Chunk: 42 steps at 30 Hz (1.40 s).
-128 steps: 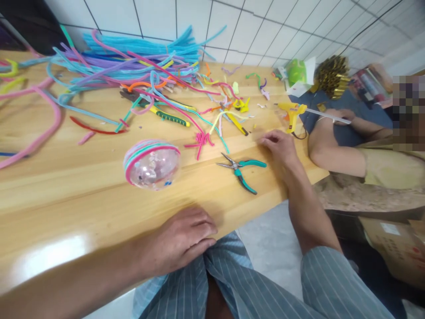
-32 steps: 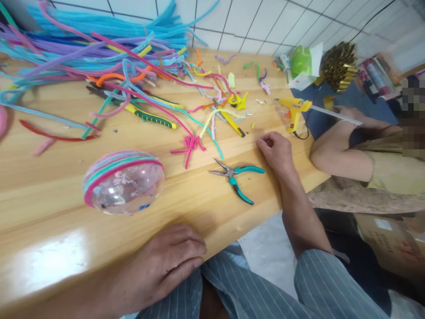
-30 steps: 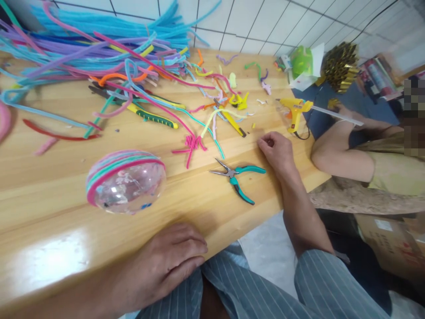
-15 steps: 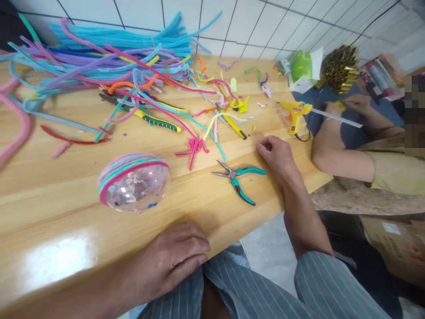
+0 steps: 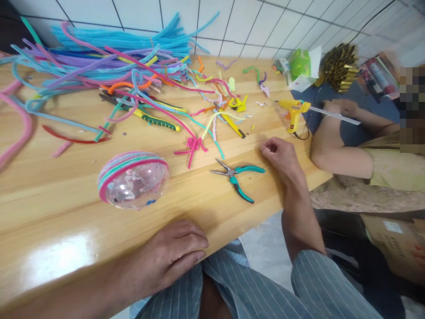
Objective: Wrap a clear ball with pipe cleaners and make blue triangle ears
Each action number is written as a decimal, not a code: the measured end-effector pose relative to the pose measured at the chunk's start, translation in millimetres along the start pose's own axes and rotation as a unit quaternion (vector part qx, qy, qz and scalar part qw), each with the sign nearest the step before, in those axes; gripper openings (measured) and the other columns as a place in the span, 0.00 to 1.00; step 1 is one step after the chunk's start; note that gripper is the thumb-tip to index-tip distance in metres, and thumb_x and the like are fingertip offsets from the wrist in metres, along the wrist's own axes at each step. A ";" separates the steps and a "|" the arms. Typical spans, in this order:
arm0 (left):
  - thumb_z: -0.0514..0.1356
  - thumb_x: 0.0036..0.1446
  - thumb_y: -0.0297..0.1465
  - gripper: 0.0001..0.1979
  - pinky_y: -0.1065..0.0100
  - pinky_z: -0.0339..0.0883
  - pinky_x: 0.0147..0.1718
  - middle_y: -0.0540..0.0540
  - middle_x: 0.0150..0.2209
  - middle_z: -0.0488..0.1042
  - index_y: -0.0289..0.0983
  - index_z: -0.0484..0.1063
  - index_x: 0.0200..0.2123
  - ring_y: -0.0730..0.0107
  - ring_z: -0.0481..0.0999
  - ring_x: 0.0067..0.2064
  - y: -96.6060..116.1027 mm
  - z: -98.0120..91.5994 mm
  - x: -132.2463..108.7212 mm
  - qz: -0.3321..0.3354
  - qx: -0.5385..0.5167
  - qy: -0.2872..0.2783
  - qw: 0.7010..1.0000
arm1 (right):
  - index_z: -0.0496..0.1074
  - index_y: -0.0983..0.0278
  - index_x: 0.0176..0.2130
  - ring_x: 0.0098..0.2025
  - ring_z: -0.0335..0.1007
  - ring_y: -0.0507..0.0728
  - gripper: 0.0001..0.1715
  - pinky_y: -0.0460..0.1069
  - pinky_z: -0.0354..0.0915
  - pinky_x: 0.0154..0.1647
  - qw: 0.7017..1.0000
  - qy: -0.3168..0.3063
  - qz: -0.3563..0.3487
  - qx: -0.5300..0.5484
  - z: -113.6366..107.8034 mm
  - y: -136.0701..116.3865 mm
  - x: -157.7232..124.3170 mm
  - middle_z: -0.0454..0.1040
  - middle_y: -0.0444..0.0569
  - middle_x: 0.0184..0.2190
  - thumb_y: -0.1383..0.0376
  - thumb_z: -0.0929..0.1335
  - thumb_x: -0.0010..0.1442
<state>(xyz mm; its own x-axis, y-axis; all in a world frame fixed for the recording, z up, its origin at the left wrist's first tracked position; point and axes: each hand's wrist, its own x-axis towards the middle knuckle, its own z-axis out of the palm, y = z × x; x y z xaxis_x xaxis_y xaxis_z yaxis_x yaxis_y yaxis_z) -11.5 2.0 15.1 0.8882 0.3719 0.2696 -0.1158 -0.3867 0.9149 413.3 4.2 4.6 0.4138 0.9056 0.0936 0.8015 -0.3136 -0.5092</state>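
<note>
The wooden tabletop (image 5: 66, 212) fills most of my view, running from the tiled wall down to my lap. Across its far side sprawls a big tangled heap of pipe cleaners (image 5: 109, 57), mostly blue, purple and pink, with loose strands and cut scraps trailing toward the middle. At the right end another person's bare arm (image 5: 335, 153) rests beside the table's corner. In front of me, left of centre, lies a clear plastic ball (image 5: 133, 179) with pink, teal and purple pipe cleaners wound around its upper half; it sits alone on bare wood, apart from both my hands. My left hand (image 5: 172, 257) lies palm down on the near edge, fingers loosely spread and drooping over the rim, holding nothing. My right hand (image 5: 282, 157) rests on the tabletop farther right, fingers curled in toward the thumb; I cannot tell whether anything small is pinched there. A yellow glue gun (image 5: 294, 110) stands just beyond that hand, near the table's far right edge. The teal-handled pliers (image 5: 235, 175) lie flat just left of my right hand, handles spread, tips pointing left. A small bunch of short pink pieces (image 5: 192, 146) lies just beyond the plier tips.
</note>
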 end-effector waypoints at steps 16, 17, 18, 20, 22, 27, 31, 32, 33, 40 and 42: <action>0.58 0.77 0.28 0.06 0.70 0.74 0.45 0.44 0.43 0.83 0.38 0.76 0.50 0.69 0.82 0.44 -3.6 2.9 -2.3 0.001 0.013 0.000 1.000 | 0.74 0.56 0.32 0.34 0.71 0.61 0.12 0.55 0.63 0.36 0.993 0.031 -0.053 -0.103 7.8 1.7 7.6 0.79 0.50 0.31 0.56 0.68 0.66; 0.58 0.77 0.28 0.06 0.70 0.74 0.45 0.44 0.43 0.83 0.38 0.76 0.49 0.69 0.82 0.44 -4.5 3.8 -2.7 0.003 0.011 0.003 1.000 | 0.73 0.56 0.31 0.34 0.71 0.62 0.13 0.55 0.62 0.36 0.991 0.037 -0.061 -0.113 5.2 -0.9 9.1 0.78 0.50 0.31 0.56 0.68 0.66; 0.58 0.76 0.28 0.06 0.70 0.74 0.45 0.44 0.42 0.83 0.38 0.76 0.49 0.69 0.82 0.44 -5.3 4.6 -3.1 0.005 0.009 0.003 1.000 | 0.72 0.56 0.30 0.34 0.71 0.62 0.13 0.56 0.62 0.37 0.989 0.045 -0.066 -0.122 3.1 -5.0 11.3 0.78 0.51 0.31 0.56 0.68 0.66; 0.59 0.76 0.27 0.05 0.70 0.73 0.45 0.45 0.42 0.82 0.38 0.76 0.48 0.69 0.81 0.43 -6.8 5.7 -3.6 0.004 0.008 0.003 1.000 | 0.71 0.56 0.29 0.34 0.71 0.62 0.12 0.56 0.64 0.37 0.988 0.056 -0.077 -0.122 2.8 -19.1 17.4 0.77 0.50 0.31 0.57 0.70 0.64; 0.59 0.76 0.27 0.05 0.70 0.72 0.45 0.44 0.42 0.82 0.38 0.76 0.48 0.69 0.80 0.43 -7.8 6.4 -4.0 0.006 0.010 -0.002 1.000 | 0.73 0.56 0.32 0.34 0.72 0.61 0.08 0.56 0.66 0.38 0.990 0.041 -0.102 -0.093 9.4 -40.2 25.1 0.78 0.50 0.32 0.59 0.72 0.62; 0.58 0.77 0.28 0.05 0.69 0.71 0.45 0.44 0.41 0.82 0.38 0.75 0.47 0.68 0.80 0.43 -7.7 6.9 -4.7 0.005 0.013 -0.002 1.000 | 0.79 0.58 0.40 0.38 0.77 0.60 0.04 0.55 0.69 0.43 0.980 -0.043 -0.186 -0.061 45.8 -94.8 46.5 0.83 0.49 0.37 0.65 0.72 0.62; 0.58 0.77 0.28 0.06 0.69 0.71 0.44 0.44 0.40 0.82 0.37 0.75 0.46 0.68 0.80 0.42 -8.5 7.4 -4.3 0.013 0.018 -0.001 1.000 | 0.79 0.58 0.39 0.41 0.78 0.62 0.06 0.55 0.69 0.45 0.975 -0.071 -0.193 -0.086 67.4 -115.2 56.8 0.84 0.50 0.38 0.67 0.72 0.61; 0.58 0.77 0.29 0.06 0.69 0.71 0.44 0.44 0.40 0.82 0.37 0.75 0.45 0.68 0.80 0.42 -9.2 7.7 -4.2 0.017 0.019 0.001 1.000 | 0.79 0.58 0.39 0.41 0.79 0.62 0.06 0.55 0.69 0.44 0.974 -0.074 -0.193 -0.088 70.5 -117.6 57.9 0.84 0.50 0.38 0.67 0.71 0.61; 0.58 0.77 0.29 0.06 0.69 0.71 0.43 0.45 0.39 0.81 0.37 0.75 0.45 0.69 0.80 0.41 -10.0 8.0 -4.1 0.019 0.019 0.003 1.000 | 0.79 0.58 0.38 0.41 0.79 0.62 0.06 0.54 0.69 0.44 0.974 -0.076 -0.193 -0.091 72.7 -119.4 58.6 0.84 0.50 0.38 0.68 0.71 0.61; 0.58 0.78 0.31 0.08 0.69 0.71 0.43 0.45 0.39 0.82 0.37 0.76 0.44 0.68 0.80 0.41 -12.6 9.4 -4.7 0.016 0.023 0.001 1.000 | 0.76 0.59 0.36 0.35 0.78 0.60 0.06 0.52 0.68 0.40 0.982 -0.003 -0.159 -0.103 54.1 -107.8 64.4 0.83 0.48 0.33 0.70 0.71 0.57; 0.58 0.78 0.31 0.09 0.69 0.71 0.43 0.45 0.38 0.82 0.37 0.76 0.43 0.69 0.80 0.41 -12.6 9.5 -4.7 0.017 0.025 0.001 1.000 | 0.76 0.59 0.36 0.33 0.77 0.58 0.07 0.52 0.68 0.38 0.988 0.017 -0.136 -0.077 36.4 -92.1 66.7 0.82 0.46 0.32 0.70 0.72 0.56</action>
<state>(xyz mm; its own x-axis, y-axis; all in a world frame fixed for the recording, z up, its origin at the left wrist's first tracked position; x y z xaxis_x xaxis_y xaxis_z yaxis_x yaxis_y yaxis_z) -10.0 -2.9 -0.5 0.8833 0.3592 0.3012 -0.1242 -0.4401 0.8893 351.4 103.8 26.6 0.1871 0.9528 0.2389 0.9400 -0.1030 -0.3253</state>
